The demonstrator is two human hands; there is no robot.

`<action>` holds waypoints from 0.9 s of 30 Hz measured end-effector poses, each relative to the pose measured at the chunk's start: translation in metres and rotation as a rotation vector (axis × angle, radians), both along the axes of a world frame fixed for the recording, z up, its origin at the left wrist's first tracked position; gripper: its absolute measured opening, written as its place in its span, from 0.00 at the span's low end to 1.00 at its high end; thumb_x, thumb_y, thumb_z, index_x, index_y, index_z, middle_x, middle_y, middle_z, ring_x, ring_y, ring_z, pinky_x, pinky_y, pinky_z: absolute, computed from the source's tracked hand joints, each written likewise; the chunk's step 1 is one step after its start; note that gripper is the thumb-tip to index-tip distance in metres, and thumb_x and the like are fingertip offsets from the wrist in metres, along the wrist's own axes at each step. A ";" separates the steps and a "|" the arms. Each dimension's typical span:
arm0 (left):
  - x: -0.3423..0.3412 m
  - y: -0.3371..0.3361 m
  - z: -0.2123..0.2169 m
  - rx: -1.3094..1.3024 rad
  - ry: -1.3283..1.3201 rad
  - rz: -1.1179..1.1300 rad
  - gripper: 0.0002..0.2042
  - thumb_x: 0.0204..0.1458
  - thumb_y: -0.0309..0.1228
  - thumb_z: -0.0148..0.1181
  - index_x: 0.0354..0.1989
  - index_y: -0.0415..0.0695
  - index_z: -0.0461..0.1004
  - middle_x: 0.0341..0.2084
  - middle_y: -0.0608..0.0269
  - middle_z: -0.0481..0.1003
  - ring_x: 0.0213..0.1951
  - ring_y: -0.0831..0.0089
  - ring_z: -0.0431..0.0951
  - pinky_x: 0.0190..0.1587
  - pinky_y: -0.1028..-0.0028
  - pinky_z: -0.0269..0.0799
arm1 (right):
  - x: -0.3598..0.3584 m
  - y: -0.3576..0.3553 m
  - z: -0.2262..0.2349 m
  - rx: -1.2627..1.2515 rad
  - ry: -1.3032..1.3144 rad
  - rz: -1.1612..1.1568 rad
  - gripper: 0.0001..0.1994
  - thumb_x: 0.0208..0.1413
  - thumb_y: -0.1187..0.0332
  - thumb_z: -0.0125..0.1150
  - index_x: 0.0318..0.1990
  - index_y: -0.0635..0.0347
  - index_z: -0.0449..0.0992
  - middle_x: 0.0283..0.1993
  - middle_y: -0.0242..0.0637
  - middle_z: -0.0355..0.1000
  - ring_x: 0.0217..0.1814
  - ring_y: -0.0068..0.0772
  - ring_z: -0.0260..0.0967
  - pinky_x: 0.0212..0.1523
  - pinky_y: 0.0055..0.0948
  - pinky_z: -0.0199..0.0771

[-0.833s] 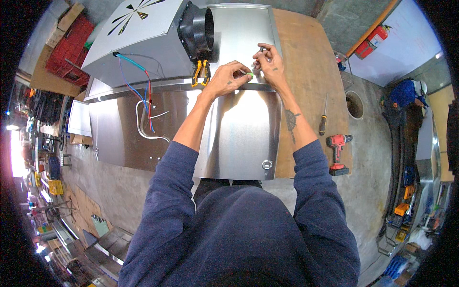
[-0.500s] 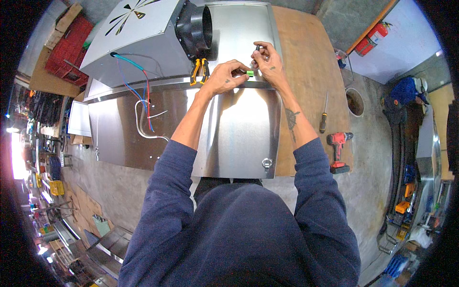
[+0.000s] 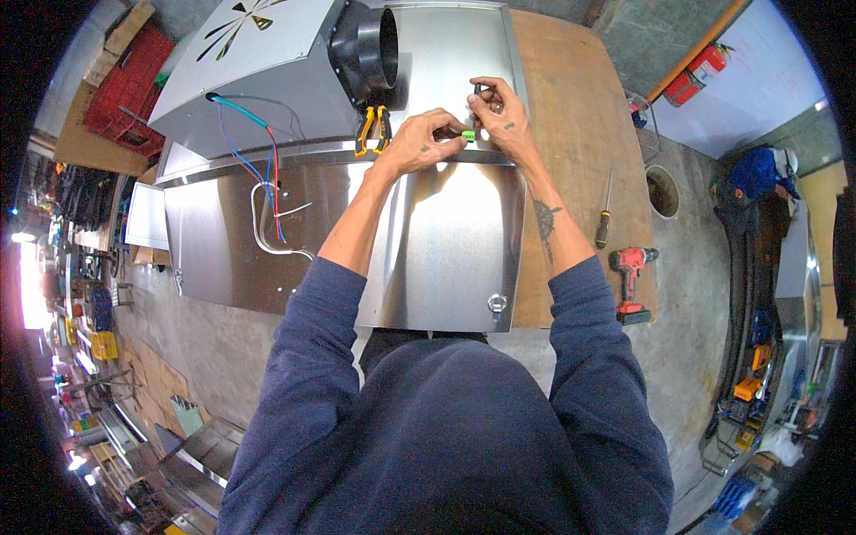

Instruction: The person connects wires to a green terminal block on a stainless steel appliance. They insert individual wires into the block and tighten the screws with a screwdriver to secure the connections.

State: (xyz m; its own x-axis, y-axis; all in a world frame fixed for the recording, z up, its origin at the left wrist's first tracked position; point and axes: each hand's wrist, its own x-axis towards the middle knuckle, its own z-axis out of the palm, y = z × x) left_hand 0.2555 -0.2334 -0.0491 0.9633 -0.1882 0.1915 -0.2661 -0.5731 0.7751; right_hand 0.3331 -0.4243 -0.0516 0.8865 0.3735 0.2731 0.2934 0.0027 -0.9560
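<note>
My left hand (image 3: 415, 144) pinches a small bright green block (image 3: 468, 136) between thumb and fingertips, above the shiny sheet-metal piece (image 3: 437, 241). Just to its upper right, the fingers of my right hand (image 3: 501, 114) are closed round a small, slim black object (image 3: 479, 88); its kind is too small to make out. Yellow-and-black pliers (image 3: 373, 131) stand beside my left hand, near the grey metal box (image 3: 267, 98) with a round black duct collar (image 3: 379, 49). From that box hang red and blue wires (image 3: 275, 183) in a green sleeve.
On the wooden tabletop (image 3: 571, 116) to the right lie a screwdriver (image 3: 604, 218) and a red cordless drill (image 3: 629, 272). White cable (image 3: 260, 223) comes out of the metal on the left. A bucket (image 3: 661, 190) stands on the floor; another person in blue (image 3: 762, 169) is at far right.
Both hands stay in nearly the same place, with the green block still in the left fingers. The right fingers have shifted very slightly. At far right, the person in blue has moved.
</note>
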 end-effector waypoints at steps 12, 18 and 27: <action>0.000 0.001 0.002 0.036 -0.025 -0.022 0.15 0.57 0.38 0.70 0.48 0.42 0.85 0.42 0.56 0.83 0.44 0.63 0.83 0.49 0.66 0.77 | 0.004 -0.002 0.002 0.007 0.092 0.070 0.16 0.69 0.67 0.63 0.60 0.61 0.78 0.35 0.31 0.76 0.33 0.20 0.73 0.34 0.24 0.75; 0.002 0.003 0.001 0.046 -0.058 -0.033 0.15 0.57 0.38 0.70 0.46 0.41 0.85 0.41 0.55 0.83 0.44 0.63 0.83 0.49 0.65 0.77 | 0.007 -0.003 -0.002 0.019 0.071 0.096 0.16 0.70 0.66 0.62 0.60 0.61 0.78 0.34 0.31 0.76 0.33 0.19 0.73 0.34 0.23 0.75; 0.000 0.002 -0.001 0.026 -0.074 -0.015 0.15 0.56 0.38 0.70 0.46 0.42 0.85 0.40 0.55 0.82 0.42 0.64 0.83 0.47 0.65 0.77 | 0.003 0.002 0.001 -0.142 -0.104 -0.033 0.19 0.68 0.60 0.67 0.61 0.59 0.78 0.35 0.30 0.76 0.34 0.18 0.71 0.36 0.22 0.72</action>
State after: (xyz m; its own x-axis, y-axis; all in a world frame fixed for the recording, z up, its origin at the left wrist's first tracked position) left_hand 0.2551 -0.2312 -0.0502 0.9438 -0.2084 0.2565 -0.3304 -0.5885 0.7379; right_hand 0.3363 -0.4218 -0.0504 0.8688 0.3859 0.3103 0.3881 -0.1414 -0.9107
